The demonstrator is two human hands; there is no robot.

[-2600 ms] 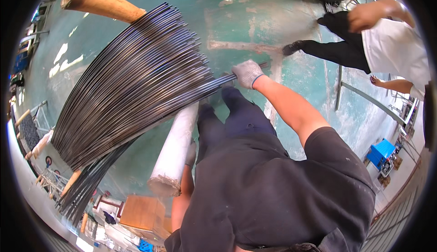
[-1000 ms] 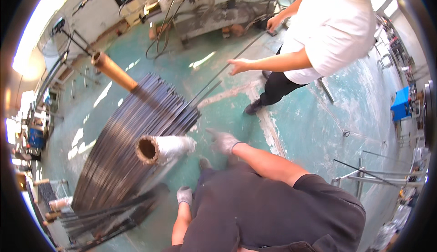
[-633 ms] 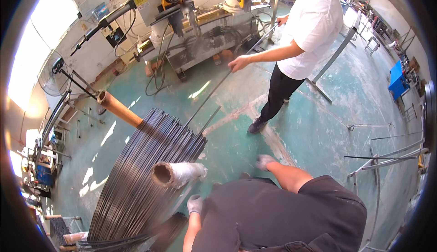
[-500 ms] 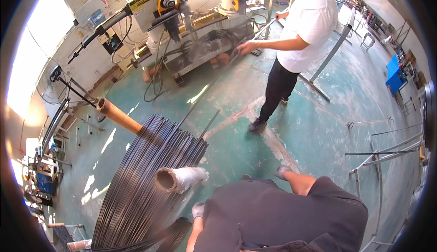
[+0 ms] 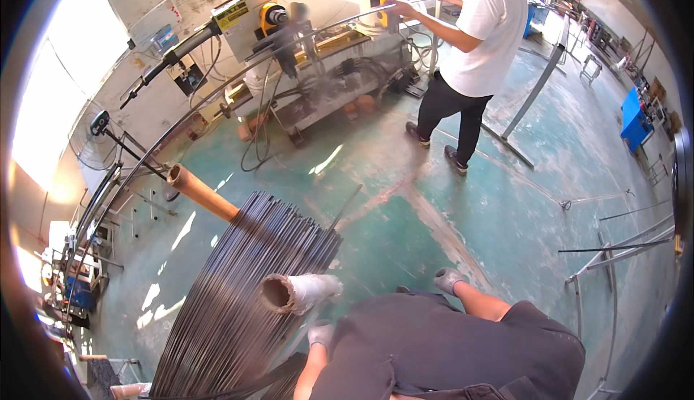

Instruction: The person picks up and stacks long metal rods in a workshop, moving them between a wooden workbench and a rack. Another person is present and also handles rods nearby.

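My left hand (image 5: 319, 333), in a light work glove, is low beside the bundle of long dark rods (image 5: 238, 284), just below a plastic-wrapped tube (image 5: 307, 293). My gloved right hand (image 5: 450, 281) hangs out to the right above the floor, and nothing shows in it. The fingers of both hands are too small or turned away to read. A brown cardboard tube (image 5: 206, 194) stands up past the rods' far left side. The wrapped tube stands at their right side, its open end toward me.
Ahead, a co-worker in a white shirt (image 5: 491, 35) holds a long thin rod (image 5: 235, 78), which curves leftward past the machine (image 5: 332, 85). Metal frames (image 5: 614, 255) stand at the right. A fan (image 5: 97, 136) is at the far left.
The co-worker has stepped and raised the long rod, which now arcs to the left above the floor instead of running down to the bundle. My hands stay in nearly the same places.
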